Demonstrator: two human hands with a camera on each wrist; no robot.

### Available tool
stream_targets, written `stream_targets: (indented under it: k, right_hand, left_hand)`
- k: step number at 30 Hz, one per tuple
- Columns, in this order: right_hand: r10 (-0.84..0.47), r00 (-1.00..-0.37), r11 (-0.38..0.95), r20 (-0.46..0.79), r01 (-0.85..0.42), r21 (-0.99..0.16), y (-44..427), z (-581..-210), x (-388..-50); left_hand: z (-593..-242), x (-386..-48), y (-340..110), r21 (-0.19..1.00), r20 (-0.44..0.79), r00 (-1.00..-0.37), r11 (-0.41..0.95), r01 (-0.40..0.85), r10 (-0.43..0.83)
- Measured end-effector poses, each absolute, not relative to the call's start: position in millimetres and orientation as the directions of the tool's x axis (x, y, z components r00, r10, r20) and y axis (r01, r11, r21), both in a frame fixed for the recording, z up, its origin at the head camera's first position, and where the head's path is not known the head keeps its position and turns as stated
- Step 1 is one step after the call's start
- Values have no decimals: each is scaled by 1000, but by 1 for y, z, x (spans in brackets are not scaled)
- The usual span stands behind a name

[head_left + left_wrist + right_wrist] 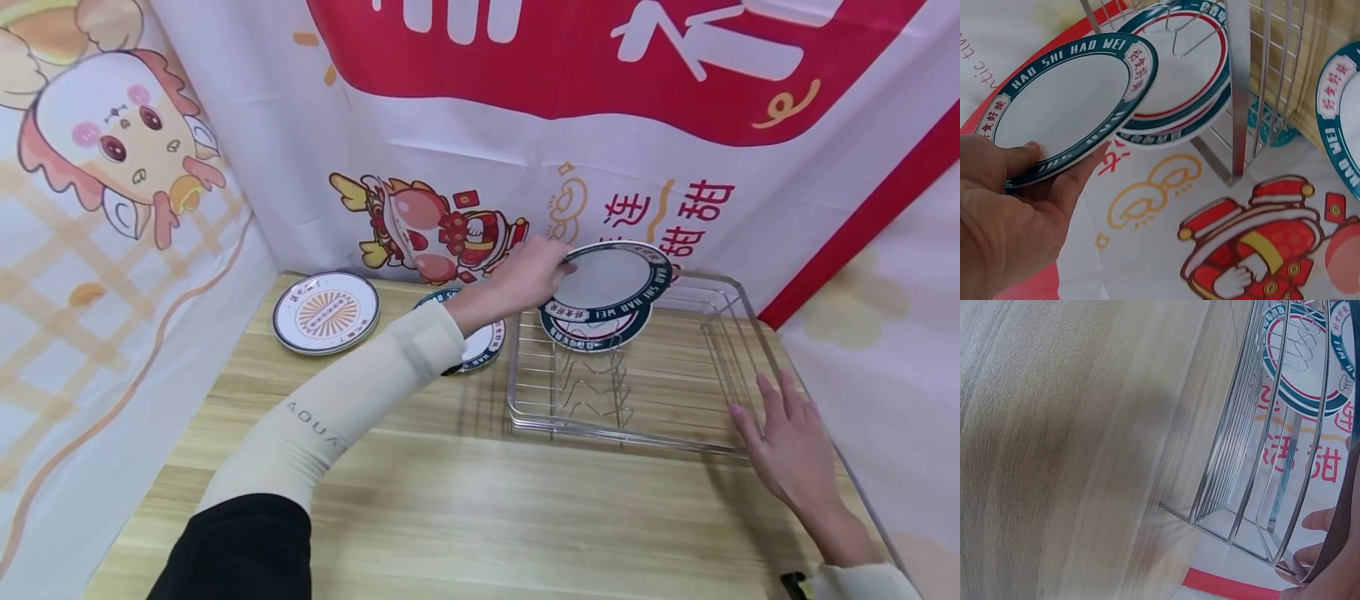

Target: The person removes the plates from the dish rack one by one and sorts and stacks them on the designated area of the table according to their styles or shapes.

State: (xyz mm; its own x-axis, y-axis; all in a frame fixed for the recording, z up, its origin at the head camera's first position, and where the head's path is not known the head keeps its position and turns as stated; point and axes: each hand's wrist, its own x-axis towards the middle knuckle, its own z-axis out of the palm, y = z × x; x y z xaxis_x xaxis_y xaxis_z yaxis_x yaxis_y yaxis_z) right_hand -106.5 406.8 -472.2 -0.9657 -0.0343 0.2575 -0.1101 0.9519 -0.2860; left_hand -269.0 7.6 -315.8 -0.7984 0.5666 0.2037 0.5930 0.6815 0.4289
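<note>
My left hand (528, 271) pinches the edge of a white plate (609, 282) with a dark green lettered rim, thumb on its upper face. That plate is tilted above the left back part of a metal wire rack (630, 437). In the left wrist view, green-rimmed plates (1179, 65) with a red inner ring stand in the rack behind the held one. At the rack's right front corner, my right hand (795, 454) rests on the rim with its fingers spread. The right wrist view shows its fingertips (1317, 519) beside the rack's bars, partly hidden.
A white plate with an orange sunburst (327, 313) lies at the far left of the wooden table (450, 508). Another green-rimmed plate (480, 346) lies left of the rack, partly behind my left forearm. Printed cloth (465, 133) hangs along the back and sides.
</note>
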Motion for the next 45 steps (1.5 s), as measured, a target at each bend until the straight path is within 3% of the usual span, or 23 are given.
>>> stream_targets:
  k: [10,19,26,33,45]
  right_hand:
    - [-29,-967,951,255,-105,-291,408,-474,-105]
    - [-38,-960,950,277,-121,-289,406,-475,-107]
    - [-36,-957,951,286,-121,-285,406,-474,-108]
    - [-35,-957,951,288,-121,-286,407,-472,-108]
    - [-43,-953,947,301,-134,-291,409,-474,-107]
  left_hand:
    - [-299,-265,-34,539,190,-859,681,496,475]
    - [-293,-257,-100,620,127,-925,699,357,359]
    - [-305,-257,-154,586,105,-955,758,284,277]
    - [-320,-259,-189,615,-42,-981,779,124,189]
    - [-382,-273,-210,672,-279,-951,734,-98,129]
